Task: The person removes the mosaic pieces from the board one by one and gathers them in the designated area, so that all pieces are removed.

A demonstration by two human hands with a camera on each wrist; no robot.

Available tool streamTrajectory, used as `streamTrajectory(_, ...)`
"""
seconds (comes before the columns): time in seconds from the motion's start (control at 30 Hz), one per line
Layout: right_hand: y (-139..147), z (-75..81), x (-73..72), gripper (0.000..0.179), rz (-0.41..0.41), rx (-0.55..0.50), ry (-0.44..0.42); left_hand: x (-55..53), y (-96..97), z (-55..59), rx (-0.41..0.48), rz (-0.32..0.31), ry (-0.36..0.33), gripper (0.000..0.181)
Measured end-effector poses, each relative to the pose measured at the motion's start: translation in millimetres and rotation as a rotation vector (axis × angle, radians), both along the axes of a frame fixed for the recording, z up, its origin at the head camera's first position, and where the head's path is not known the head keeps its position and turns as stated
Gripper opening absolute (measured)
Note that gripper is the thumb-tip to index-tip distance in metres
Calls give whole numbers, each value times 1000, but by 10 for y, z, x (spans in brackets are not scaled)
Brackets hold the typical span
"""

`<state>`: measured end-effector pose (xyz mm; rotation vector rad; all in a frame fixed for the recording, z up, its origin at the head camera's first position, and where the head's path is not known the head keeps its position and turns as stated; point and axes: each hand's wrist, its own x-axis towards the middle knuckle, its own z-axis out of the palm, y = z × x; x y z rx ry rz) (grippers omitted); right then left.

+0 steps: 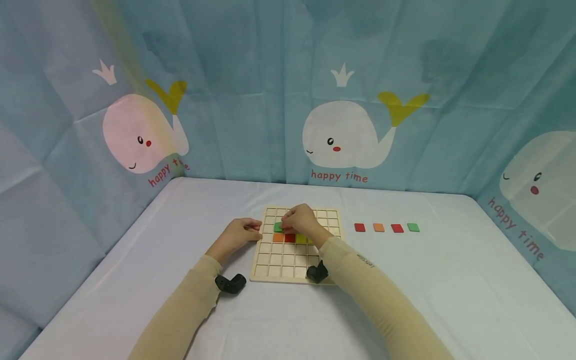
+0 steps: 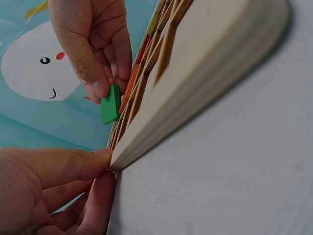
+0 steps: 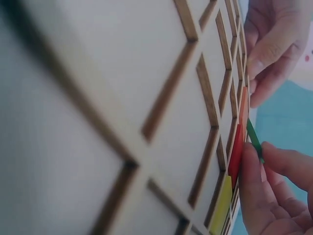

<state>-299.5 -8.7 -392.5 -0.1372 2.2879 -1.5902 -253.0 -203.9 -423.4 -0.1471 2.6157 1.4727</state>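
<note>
A wooden grid board (image 1: 282, 260) lies on the white table. My left hand (image 1: 237, 236) grips its left edge; in the left wrist view the thumb and a finger of that hand (image 2: 63, 191) meet at the rim. Between thumb and fingertips, my right hand (image 1: 302, 221) pinches a green square tile (image 1: 278, 227), tilted over the board's upper left cells. Just nearer than it, an orange tile (image 1: 278, 238), a red tile (image 1: 290, 238) and a yellow-green tile (image 1: 301, 239) sit in one row. My right hand hides part of the upper grid.
Right of the board, a spaced row holds a red tile (image 1: 359, 227), an orange tile (image 1: 379, 227), another red tile (image 1: 397, 228) and a green tile (image 1: 413, 227). A blue whale-print curtain (image 1: 252, 135) stands behind the table (image 1: 468, 280). Black devices are on both wrists.
</note>
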Motion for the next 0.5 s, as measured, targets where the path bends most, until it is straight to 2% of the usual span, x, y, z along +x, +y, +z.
streamTrajectory(0.23,100,-23,-16,12,-27,-10,-4,-6,12,-1,2,13,-6,45)
streamTrajectory(0.5,250,40,-19,14,-29,-6,-33,4,5,1,-9,17,-9,46)
